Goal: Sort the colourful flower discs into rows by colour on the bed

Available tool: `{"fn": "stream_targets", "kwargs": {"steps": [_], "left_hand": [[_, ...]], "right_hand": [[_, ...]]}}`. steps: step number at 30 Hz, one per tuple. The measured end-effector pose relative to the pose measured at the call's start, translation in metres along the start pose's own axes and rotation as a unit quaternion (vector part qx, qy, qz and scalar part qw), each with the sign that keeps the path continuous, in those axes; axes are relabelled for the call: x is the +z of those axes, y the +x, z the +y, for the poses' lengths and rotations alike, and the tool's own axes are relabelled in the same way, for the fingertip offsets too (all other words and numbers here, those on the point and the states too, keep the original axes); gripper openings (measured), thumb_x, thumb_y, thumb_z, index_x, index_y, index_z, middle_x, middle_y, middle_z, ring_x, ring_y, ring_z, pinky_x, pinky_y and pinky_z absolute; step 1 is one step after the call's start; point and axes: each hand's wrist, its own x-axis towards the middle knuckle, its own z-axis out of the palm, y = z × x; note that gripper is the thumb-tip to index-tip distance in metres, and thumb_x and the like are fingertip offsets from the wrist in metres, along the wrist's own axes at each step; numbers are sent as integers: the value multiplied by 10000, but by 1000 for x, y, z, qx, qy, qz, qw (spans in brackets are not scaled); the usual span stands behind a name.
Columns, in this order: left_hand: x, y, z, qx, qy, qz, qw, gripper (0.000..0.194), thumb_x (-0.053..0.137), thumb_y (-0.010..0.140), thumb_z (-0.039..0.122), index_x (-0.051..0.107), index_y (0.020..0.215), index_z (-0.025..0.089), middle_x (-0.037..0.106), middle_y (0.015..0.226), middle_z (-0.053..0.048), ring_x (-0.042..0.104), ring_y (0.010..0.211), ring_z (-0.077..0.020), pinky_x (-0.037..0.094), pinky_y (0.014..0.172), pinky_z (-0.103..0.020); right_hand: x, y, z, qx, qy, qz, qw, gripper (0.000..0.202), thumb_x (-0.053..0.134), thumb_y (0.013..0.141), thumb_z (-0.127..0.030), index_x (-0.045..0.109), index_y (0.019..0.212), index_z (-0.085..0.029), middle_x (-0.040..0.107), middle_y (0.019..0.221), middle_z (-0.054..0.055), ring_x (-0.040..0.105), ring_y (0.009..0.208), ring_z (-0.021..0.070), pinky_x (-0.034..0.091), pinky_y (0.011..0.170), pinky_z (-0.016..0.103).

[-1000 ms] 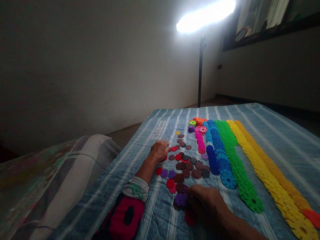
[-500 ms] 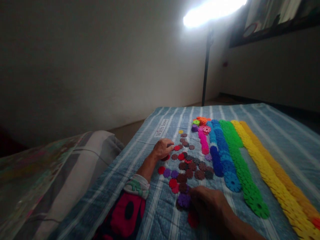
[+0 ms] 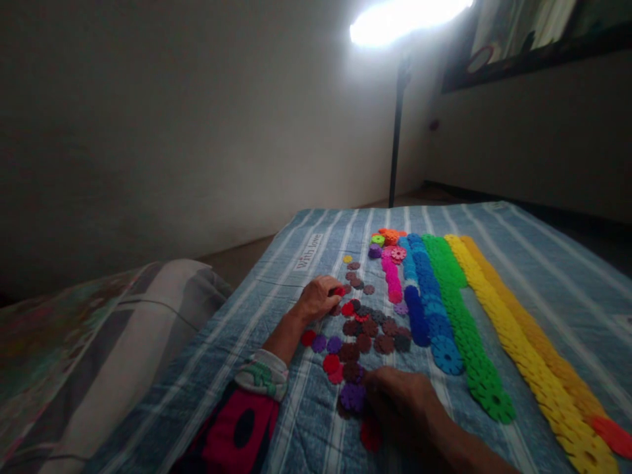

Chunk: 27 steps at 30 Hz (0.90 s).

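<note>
My left hand (image 3: 318, 298) is closed, with thumb and fingertips at a red notched plastic disc (image 3: 339, 291) among the scattered pieces. In the near part of the cloth, my right hand (image 3: 405, 398) has its fingers curled downward; what they hold, if anything, is hidden. Beside those fingers lie a purple notched disc (image 3: 352, 397) and a red disc (image 3: 370, 434), the latter partly covered by the hand. Between the two hands spread several brown discs (image 3: 384, 344), dark grey discs (image 3: 402, 341) and a pair of overlapping red discs (image 3: 332, 364).
To the right run overlapping rows of blue discs (image 3: 447, 355), green discs (image 3: 474, 355), yellow discs (image 3: 523, 349) and orange-yellow discs (image 3: 548, 345). A short pink row (image 3: 394, 283) lies farther back. Striped blue cloth (image 3: 276, 263) covers the surface. A lamp stand (image 3: 396, 131) rises behind it.
My left hand has shifted slightly right, its fingertips now closed at the red disc. My right hand stays almost in place. The whole view has moved a little.
</note>
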Motion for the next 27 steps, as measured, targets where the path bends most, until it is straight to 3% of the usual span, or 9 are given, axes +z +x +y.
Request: {"fn": "stream_targets", "kwargs": {"steps": [7, 14, 19, 27], "left_hand": [[-6, -2, 5, -18, -49, 4, 999, 140, 580, 709, 173, 696, 786, 171, 678, 809, -15, 597, 813, -148, 443, 793, -259], [-13, -3, 13, -58, -141, -70, 986, 173, 637, 643, 214, 705, 793, 160, 662, 760, 15, 589, 735, -127, 442, 664, -202], [-15, -3, 22, -31, -111, -116, 987, 186, 660, 633, 219, 713, 801, 160, 639, 741, 21, 562, 704, -118, 414, 641, -200], [-11, -1, 29, 0, -25, -112, 993, 203, 691, 621, 212, 706, 817, 161, 628, 787, 5, 560, 720, -128, 420, 659, -216]], "right_hand": [[-4, 2, 1, -4, 9, -27, 1000, 205, 423, 862, -152, 571, 730, -203, 623, 619, -14, 555, 502, 97, 259, 474, 215], [-9, 2, 0, -8, 30, -23, 999, 179, 429, 850, -147, 569, 754, -206, 619, 628, -17, 553, 516, 97, 289, 492, 198], [-5, 2, 1, -18, 38, -9, 999, 186, 418, 847, -142, 560, 747, -208, 602, 617, -23, 513, 498, 88, 274, 486, 200], [-2, 2, 3, -18, 34, 4, 999, 200, 408, 862, -155, 554, 734, -208, 589, 605, -24, 504, 491, 89, 257, 482, 210]]}}
